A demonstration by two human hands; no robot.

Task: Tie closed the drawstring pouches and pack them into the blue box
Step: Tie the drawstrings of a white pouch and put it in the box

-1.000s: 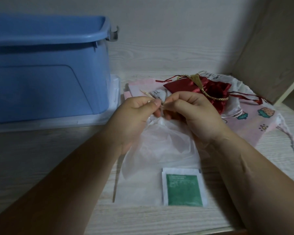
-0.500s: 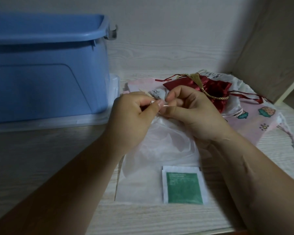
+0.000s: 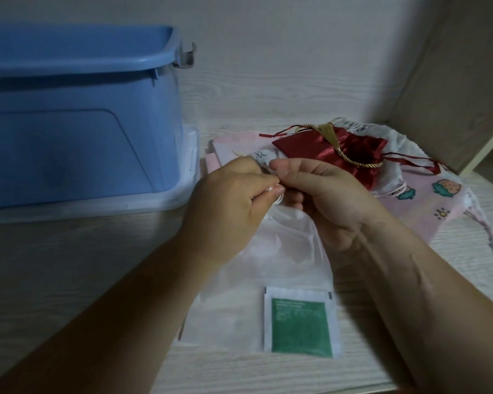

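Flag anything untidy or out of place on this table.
Nothing looks spilled or torn. The red satin pouch lies heaped on the pink printed pouch, its mouth gaping and cords trailing loose.

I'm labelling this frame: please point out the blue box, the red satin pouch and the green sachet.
blue box (image 3: 77, 143), head view, on its front wall.
red satin pouch (image 3: 305, 146), head view, on its flat body.
green sachet (image 3: 300, 325), head view, on its green panel.
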